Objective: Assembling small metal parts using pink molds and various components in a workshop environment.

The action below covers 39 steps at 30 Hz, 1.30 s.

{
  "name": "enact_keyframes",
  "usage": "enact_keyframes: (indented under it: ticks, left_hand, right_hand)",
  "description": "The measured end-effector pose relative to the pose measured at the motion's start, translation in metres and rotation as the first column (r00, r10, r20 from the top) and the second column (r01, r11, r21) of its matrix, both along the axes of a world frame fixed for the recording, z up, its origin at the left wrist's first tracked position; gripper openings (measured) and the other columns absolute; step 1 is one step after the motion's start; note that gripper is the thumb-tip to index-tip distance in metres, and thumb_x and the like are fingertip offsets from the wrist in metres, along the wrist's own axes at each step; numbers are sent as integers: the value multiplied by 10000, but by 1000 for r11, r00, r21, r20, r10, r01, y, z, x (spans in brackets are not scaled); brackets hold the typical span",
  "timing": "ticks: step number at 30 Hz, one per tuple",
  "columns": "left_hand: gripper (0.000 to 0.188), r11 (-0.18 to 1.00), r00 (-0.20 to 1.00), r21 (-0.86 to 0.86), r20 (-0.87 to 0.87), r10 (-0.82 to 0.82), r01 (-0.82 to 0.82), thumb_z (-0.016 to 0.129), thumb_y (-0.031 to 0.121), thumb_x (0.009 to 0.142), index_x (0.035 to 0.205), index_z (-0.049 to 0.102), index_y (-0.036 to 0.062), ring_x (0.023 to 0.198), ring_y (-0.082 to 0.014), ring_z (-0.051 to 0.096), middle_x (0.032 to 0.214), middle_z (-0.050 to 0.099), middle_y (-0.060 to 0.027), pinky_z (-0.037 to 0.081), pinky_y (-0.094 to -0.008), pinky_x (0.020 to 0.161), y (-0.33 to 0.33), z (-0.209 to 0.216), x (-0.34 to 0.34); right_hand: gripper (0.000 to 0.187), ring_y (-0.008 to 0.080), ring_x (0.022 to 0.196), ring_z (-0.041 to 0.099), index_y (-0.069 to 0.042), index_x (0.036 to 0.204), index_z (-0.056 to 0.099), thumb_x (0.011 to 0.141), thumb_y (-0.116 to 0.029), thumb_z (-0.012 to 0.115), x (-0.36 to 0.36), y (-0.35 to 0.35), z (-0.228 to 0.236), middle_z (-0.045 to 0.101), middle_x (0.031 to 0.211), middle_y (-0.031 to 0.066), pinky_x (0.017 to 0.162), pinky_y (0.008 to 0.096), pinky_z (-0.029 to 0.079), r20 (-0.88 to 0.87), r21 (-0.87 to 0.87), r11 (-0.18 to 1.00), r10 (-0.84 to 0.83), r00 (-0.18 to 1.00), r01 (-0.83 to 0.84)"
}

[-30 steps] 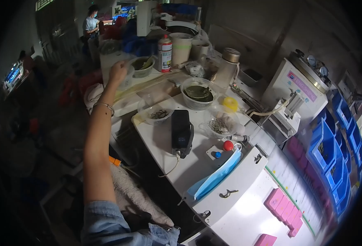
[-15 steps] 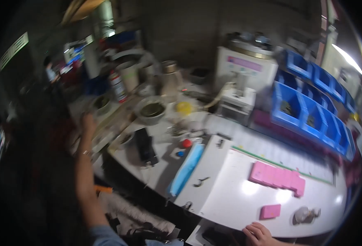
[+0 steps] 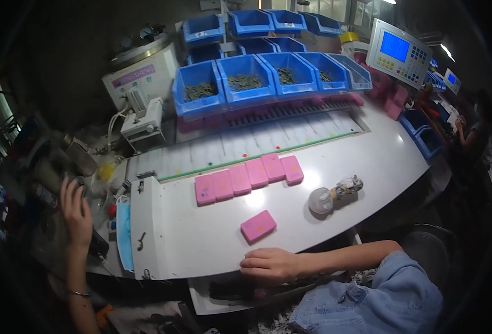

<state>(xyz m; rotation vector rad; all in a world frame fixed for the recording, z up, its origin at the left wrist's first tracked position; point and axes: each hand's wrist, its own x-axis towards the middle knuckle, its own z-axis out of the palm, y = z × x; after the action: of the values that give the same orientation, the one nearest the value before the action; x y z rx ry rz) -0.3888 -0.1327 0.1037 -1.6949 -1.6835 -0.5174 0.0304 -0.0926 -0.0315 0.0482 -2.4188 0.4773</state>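
My left hand (image 3: 76,214) is raised at the left end of the bench, its fingers apart and nothing seen in them. It is nearest to a blue folded mask (image 3: 124,234) and a dark object (image 3: 98,245) below the wrist. My right hand (image 3: 270,266) rests at the front edge of the white worktable (image 3: 201,239), above a pulled-out drawer (image 3: 201,300). Its fingers are loosely bent, and no object shows in them. Just beyond it lies a single pink block (image 3: 258,226). Farther back, several pink blocks (image 3: 240,179) stand side by side in a row.
A clear, round-ended object with a wrapped handle (image 3: 320,200) lies on the right. Blue bins (image 3: 246,83) holding small greenish pieces line the back. A white machine (image 3: 143,83) stands back left, a control panel (image 3: 395,51) back right. Another person (image 3: 471,133) is at far right.
The view has swung to the right, bringing the bins and panel into full sight. My left hand has come back from the cluttered side bench with its fingers spread. My right hand remains by the table's front edge.
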Motion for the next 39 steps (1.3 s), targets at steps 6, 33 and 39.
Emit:
enact_keyframes:
  ticks: [6, 33, 39]
  left_hand:
    - [286, 871, 906, -251, 97, -412, 423, 589, -6, 729, 1007, 553, -59, 1187, -367, 417, 1174, 493, -200, 353, -430, 987, 16, -18, 161]
    - [565, 816, -30, 246, 962, -271, 523, 689, 297, 780, 1171, 448, -32, 915, -165, 574, 1026, 560, -128, 484, -280, 774, -4, -76, 431]
    - [581, 767, -175, 186, 980, -97, 614, 541, 427, 863, 1212, 405, -16, 926, -171, 556, 1056, 543, -115, 440, -286, 827, -10, -76, 453]
  right_hand:
    - [282, 305, 835, 560, -3, 951, 549, 669, 10, 551, 72, 75, 51, 570, 935, 160, 710, 366, 478, -21, 44, 834, -550, 835, 551]
    - [852, 391, 1159, 411, 76, 1329, 238, 672, -105, 750, 147, 22, 45, 333, 1292, 276, 938, 416, 398, -249, -247, 898, -422, 872, 364]
    - [854, 402, 1130, 411, 111, 1317, 222, 676, -106, 744, 158, 5, 41, 322, 1245, 276, 940, 439, 397, -297, -163, 869, -494, 817, 467]
